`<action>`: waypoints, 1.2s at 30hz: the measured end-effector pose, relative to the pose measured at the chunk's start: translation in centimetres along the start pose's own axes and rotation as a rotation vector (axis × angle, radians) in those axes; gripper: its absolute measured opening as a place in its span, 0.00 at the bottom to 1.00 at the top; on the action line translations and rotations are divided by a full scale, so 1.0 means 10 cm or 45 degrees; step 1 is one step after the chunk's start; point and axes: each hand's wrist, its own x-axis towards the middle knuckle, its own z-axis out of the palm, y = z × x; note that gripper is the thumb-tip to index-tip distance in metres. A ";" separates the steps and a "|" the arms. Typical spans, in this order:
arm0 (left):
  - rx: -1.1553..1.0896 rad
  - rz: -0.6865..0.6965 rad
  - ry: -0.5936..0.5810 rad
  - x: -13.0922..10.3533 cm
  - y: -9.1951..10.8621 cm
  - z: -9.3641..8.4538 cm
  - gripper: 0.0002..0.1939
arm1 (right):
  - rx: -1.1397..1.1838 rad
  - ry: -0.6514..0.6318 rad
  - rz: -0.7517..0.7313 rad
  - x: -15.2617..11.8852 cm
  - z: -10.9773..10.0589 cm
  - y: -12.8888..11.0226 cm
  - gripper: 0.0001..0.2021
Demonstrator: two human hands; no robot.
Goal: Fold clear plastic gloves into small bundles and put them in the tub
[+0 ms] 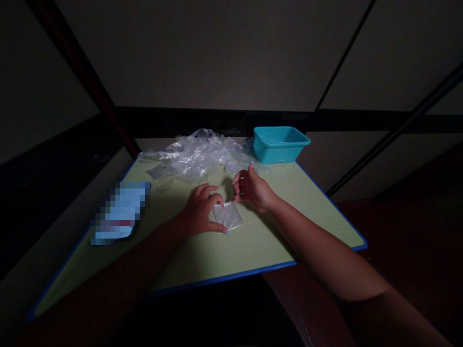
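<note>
A small, flat, folded clear plastic bag point(230, 217) lies on the table in front of me. My left hand point(202, 212) steadies it from the left, with the thumb at its lower corner and the bent forefinger at its upper corner; the other fingers are spread above the tabletop. Just beyond the bag's upper edge is my right hand point(255, 188), turned on its side. Its thumb points up, away from loosely curled fingers, and nothing shows in them. The little-finger side comes close to the bag; whether it touches, I cannot tell.
A heap of crumpled clear plastic bags point(197, 154) covers the table's far side. Beside it, at the far right corner, stands a turquoise plastic basket point(278, 153). A blurred-out flat device point(121, 212) lies at the left. The pale green table point(253, 246) has a blue rim.
</note>
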 end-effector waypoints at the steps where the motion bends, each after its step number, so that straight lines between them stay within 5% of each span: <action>1: 0.005 0.003 0.002 0.00 -0.01 0.00 0.34 | 0.006 -0.081 0.029 -0.01 0.00 0.00 0.31; 11: 0.022 -0.001 -0.021 0.00 -0.03 0.02 0.36 | -0.303 -0.400 0.210 -0.02 -0.02 0.08 0.36; 21: 0.049 0.061 -0.004 0.00 -0.04 0.03 0.38 | -0.460 -0.707 0.188 -0.03 -0.13 0.05 0.36; 36: 0.018 0.065 0.021 -0.01 -0.01 0.02 0.38 | -0.653 -0.878 0.065 -0.07 -0.15 0.06 0.35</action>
